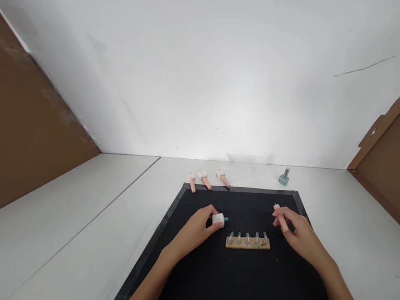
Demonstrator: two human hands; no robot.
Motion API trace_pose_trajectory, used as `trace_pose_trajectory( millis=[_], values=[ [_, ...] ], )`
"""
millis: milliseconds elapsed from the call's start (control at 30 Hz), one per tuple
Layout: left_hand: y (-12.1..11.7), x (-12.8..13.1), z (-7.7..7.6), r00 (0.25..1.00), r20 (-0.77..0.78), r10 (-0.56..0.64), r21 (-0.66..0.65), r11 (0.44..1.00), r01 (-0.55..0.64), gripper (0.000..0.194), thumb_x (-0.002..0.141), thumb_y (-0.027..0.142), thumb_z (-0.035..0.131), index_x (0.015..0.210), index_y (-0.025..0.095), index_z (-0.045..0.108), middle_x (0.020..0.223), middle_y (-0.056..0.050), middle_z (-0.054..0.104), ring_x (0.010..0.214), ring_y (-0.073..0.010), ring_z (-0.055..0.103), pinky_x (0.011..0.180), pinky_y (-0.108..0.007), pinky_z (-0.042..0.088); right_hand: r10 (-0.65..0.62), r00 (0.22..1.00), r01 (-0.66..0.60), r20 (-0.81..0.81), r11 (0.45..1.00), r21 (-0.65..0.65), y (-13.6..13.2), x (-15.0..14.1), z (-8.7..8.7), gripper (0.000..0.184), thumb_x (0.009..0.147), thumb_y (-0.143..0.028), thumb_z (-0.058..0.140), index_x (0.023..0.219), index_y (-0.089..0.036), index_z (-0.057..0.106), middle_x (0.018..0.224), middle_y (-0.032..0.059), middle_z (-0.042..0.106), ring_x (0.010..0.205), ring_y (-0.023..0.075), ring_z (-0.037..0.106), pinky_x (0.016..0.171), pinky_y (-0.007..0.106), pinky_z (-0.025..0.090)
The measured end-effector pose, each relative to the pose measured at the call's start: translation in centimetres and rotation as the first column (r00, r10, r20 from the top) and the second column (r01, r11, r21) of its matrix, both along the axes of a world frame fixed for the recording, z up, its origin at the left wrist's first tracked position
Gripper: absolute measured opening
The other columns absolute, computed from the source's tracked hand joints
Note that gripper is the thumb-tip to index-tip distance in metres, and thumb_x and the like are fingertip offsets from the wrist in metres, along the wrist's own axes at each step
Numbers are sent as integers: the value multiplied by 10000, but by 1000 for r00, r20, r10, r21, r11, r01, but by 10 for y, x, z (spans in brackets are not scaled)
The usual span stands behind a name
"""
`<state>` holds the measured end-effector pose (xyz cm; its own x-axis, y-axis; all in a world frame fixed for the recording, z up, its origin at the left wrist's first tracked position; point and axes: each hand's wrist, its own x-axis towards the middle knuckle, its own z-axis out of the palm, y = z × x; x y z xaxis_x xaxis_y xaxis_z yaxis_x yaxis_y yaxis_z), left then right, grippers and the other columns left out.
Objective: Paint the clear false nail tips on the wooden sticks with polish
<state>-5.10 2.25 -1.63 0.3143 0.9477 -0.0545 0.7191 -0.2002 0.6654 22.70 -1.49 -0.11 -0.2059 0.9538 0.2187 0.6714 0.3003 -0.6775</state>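
My left hand (pixel 203 221) is closed round a small white nail polish bottle (pixel 218 219), tipped on its side. Its greenish neck points right, with no cap on it. In my right hand (pixel 294 224) is a long pink cap (pixel 281 219), pinched between the fingers, with a thin dark brush tip at its upper left end. Between the two hands, a little nearer to me, lies a tan strip (pixel 243 245) with several clear nail tips (pixel 248 239) standing on it in a row. Neither hand touches the strip.
Three white bottles with pink caps, one of them a nail polish bottle (pixel 202 175) in the middle, lie beyond the black mat (pixel 243 280). At the back right stands a teal bottle (pixel 284 179). Brown cardboard (pixel 397 158) and a white wall enclose the white table.
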Motion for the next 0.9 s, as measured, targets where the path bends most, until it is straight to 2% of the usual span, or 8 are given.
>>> trace_pose_trajectory(
  millis=[167,300,400,533,633,700,833,900],
  values=[
    [0,-3,-3,999,29,-20,-50,999,22,180,800,389,534,786,216,485,816,-12,596,768,-202,562,638,-279,405,-2,999,2,-37,1000,-13,-1,-4,3,160,912,-254,405,939,-243,563,766,25,660,626,181,613,506,267,472],
    [0,-1,-9,994,91,56,-1,998,-57,183,738,341,588,757,220,452,704,31,538,666,-167,534,602,-266,406,-18,995,17,-103,1000,-16,-2,-5,4,141,898,-270,449,990,-249,555,820,32,678,774,208,667,621,297,522],
    [2,3,-10,969,218,115,-15,993,-114,198,710,341,606,800,222,476,708,35,554,655,-159,554,605,-267,444,-54,985,52,-162,999,-15,-2,-5,3,214,928,-343,425,1049,-238,567,816,40,684,803,219,677,711,338,535],
    [3,6,-6,870,448,207,-58,977,-203,367,638,408,670,916,214,530,846,-8,610,806,-192,612,732,-316,505,-63,969,59,-239,998,-25,-2,-7,2,335,928,-450,418,986,-219,653,814,64,710,806,240,679,748,372,540],
    [0,7,-2,808,558,188,-112,982,-151,419,601,419,716,923,202,559,868,-27,613,846,-208,611,771,-335,503,-43,955,37,-292,999,-27,-4,-12,3,389,904,-513,442,892,-224,704,973,88,721,920,258,665,787,370,539],
    [-3,8,0,789,596,150,-126,988,-93,396,591,389,741,895,193,578,839,-25,605,820,-204,601,757,-330,495,-33,948,23,-316,999,-33,-6,-14,5,398,902,-523,447,846,-230,711,1009,85,710,935,252,655,772,350,542],
    [-10,12,5,760,648,51,-92,996,12,374,582,346,773,873,185,601,852,-27,576,779,-185,576,703,-299,484,-37,936,24,-349,999,-41,-10,-20,8,340,905,-517,450,910,-238,643,810,37,658,657,176,621,603,293,535],
    [-12,13,7,766,643,16,-77,996,44,363,590,348,773,868,184,607,867,-32,562,778,-184,567,688,-291,480,-34,928,19,-371,999,-45,-12,-26,11,301,886,-518,482,915,-242,600,757,10,606,599,155,583,557,270,518]
  ],
)
